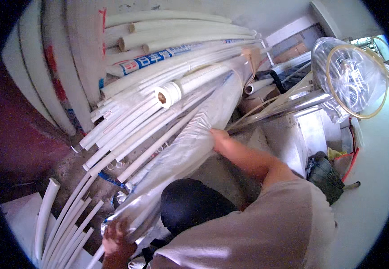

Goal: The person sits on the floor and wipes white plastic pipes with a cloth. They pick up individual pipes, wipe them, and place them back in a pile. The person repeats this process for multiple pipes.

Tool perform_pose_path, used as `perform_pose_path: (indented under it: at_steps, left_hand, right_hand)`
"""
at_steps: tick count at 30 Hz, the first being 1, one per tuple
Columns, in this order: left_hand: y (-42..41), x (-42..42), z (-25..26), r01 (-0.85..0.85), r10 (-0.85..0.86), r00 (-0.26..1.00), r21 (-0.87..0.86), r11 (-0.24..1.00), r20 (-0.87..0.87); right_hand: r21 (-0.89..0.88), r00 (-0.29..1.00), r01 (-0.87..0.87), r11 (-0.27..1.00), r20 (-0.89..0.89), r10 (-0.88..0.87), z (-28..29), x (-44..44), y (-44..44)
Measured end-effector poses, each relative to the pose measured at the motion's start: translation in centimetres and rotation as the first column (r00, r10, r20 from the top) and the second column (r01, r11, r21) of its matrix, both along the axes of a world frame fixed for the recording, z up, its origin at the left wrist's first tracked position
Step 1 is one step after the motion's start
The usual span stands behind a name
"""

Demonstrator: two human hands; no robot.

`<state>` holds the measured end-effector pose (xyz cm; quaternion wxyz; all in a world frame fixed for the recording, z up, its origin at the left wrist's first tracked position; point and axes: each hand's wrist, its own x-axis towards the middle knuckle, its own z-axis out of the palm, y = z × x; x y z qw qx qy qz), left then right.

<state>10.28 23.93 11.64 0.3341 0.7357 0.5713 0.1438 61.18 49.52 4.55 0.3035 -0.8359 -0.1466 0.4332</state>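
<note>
Neither of my hands is in view. Before me a co-worker in a beige shirt [248,232], with a dark-covered or dark-haired head [194,205], bends over a long bundle in clear plastic wrap [181,151]. One of the co-worker's hands [219,139] rests at the bundle's right side. Another hand [117,235], which appears to be the same person's, is at its lower end. Beside the bundle lie many white plastic pipes [130,134]. A white ring-shaped pipe end or fitting [168,94] shows among them.
Large white pipes [80,67] stand at the upper left. Thinner curved pipes [76,222] extend at the lower left. Clear plastic holding coiled hose [352,77] hangs at the upper right, near a shiny metal tube [295,104]. A dark bag [325,175] lies behind the co-worker.
</note>
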Motion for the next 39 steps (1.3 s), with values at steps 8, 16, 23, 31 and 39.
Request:
perform_pose_path:
  at_steps: [8,16,23,31,39]
  left_hand:
    - [9.7,-7.2,-6.7,-0.22,0.161,0.973,-0.441,0.87,-0.167]
    - [3.8,-4.2,-12.1,-0.12,0.104,0.917,-0.02,0.993,-0.385]
    - [1.0,-1.3,-11.4,-0.102,0.13,0.901,0.089,0.991,-0.414]
    - [1.4,-4.4,-11.4,-0.273,0.273,0.961,0.021,0.962,-0.036]
    - [-4.2,-9.0,-12.0,-0.576,0.616,0.787,-0.314,0.754,0.035]
  right_hand:
    - [0.014,0.971,0.016,1.0,-0.238,-0.012,-5.3,-12.2,7.8]
    - [-0.036,0.889,-0.217,0.976,-0.42,0.182,-6.3,-7.7,1.1]
    - [-0.084,0.955,-0.207,0.975,-0.233,0.183,-9.1,-6.6,-1.1]
    - [-0.198,0.924,-0.356,0.913,-0.218,0.313,-7.7,-9.5,-3.3]
    - [-0.254,0.598,-0.802,0.542,-0.364,0.714,-4.9,-12.5,-2.1]
